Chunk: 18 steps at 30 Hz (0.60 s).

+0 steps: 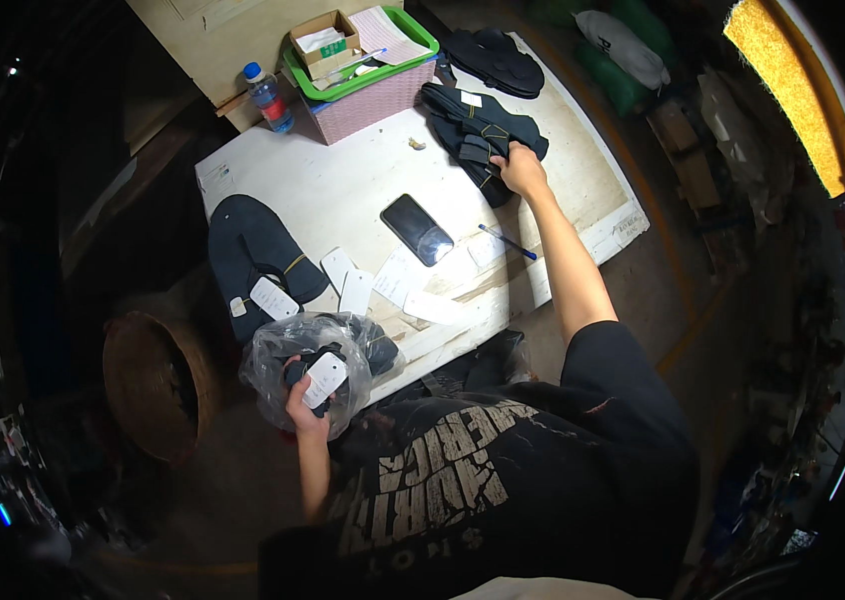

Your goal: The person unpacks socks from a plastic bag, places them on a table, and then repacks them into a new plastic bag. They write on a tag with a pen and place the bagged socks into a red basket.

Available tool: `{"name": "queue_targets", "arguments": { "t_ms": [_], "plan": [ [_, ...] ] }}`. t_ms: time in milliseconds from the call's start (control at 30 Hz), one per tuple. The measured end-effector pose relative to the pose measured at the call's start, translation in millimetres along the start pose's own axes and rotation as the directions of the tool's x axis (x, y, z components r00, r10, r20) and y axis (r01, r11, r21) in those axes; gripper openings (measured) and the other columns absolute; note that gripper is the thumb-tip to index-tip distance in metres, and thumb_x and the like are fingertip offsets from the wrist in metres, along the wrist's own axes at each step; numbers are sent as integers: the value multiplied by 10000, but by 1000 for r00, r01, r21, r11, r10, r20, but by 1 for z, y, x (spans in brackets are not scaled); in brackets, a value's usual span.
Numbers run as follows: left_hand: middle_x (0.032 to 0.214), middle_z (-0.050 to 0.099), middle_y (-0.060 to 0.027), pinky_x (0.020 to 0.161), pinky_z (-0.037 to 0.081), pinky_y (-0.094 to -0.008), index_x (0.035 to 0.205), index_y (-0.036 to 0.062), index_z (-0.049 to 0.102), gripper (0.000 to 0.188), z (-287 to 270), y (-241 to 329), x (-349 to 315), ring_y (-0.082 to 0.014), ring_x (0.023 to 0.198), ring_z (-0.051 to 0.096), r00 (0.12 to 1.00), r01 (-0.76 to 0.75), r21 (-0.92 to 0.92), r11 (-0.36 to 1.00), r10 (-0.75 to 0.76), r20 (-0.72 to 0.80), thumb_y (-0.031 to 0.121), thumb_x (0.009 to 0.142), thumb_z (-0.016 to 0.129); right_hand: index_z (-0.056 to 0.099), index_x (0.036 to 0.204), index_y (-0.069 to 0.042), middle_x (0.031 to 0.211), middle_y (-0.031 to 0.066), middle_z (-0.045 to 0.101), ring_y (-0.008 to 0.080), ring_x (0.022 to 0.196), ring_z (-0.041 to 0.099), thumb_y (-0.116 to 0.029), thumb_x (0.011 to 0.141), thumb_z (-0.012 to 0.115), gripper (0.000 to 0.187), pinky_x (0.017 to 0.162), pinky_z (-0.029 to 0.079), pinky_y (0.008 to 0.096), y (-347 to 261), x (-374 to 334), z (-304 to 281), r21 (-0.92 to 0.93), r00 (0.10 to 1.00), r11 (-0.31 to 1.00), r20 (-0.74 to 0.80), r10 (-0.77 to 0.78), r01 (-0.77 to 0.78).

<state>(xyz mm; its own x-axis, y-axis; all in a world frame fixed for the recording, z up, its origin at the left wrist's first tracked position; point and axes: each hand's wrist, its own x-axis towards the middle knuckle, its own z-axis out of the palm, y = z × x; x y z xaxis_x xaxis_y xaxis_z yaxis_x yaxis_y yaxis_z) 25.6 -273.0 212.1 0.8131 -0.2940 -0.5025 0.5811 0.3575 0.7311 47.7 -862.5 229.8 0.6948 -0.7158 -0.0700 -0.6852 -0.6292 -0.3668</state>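
Observation:
My left hand [305, 410] is closed around a small dark bundle with a white tag [325, 380], at the mouth of a clear plastic bag [265, 362]. More dark pieces show through the bag, by the table's near edge. My right arm reaches across to the far right, where my right hand [523, 170] grips the edge of a bundle of dark cut pieces [473, 135] tied with yellow string. A white label lies on that bundle. Left of the bag sits a larger tied stack of dark rounded pieces [255, 235] with white tags on it.
On the white table [343, 180] lie a black phone [417, 229], loose white tags [356, 290] and a blue pen [509, 242]. A green tray [383, 70] tops a pink basket [373, 110], beside a water bottle [268, 98]. Another dark stack [493, 62] lies behind. A round wicker basket [153, 385] stands left.

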Motion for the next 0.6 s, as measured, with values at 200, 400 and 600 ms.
{"name": "queue_targets", "arguments": {
  "t_ms": [200,400,600],
  "plan": [
    [1133,726,-170,631,543,-368,1419,117,506,480,18,32,-7,-314,846,732,984,163,-34,986,-160,79,296,981,586,620,1316,22,1177,77,724,172,1087,686,-269,1051,680,398,950,533,314,-46,-90,-19,951,965,302,140,-222,-68],
    [1097,726,-147,750,574,-413,1266,77,670,468,31,62,-14,-328,868,686,940,342,-305,889,-328,100,459,1000,621,581,1376,-6,1285,151,653,280,1193,623,-418,997,701,572,1042,479,461,-124,-213,-56,891,766,-303,74,-638,-338],
    [1192,708,-140,882,556,-453,1285,68,672,539,53,79,-41,-316,948,649,925,377,-471,798,-299,234,523,1006,601,553,1406,27,1316,176,651,300,1210,641,-389,997,707,603,1050,492,474,-138,-267,-54,889,755,-236,163,-635,-391]
  ]
}}
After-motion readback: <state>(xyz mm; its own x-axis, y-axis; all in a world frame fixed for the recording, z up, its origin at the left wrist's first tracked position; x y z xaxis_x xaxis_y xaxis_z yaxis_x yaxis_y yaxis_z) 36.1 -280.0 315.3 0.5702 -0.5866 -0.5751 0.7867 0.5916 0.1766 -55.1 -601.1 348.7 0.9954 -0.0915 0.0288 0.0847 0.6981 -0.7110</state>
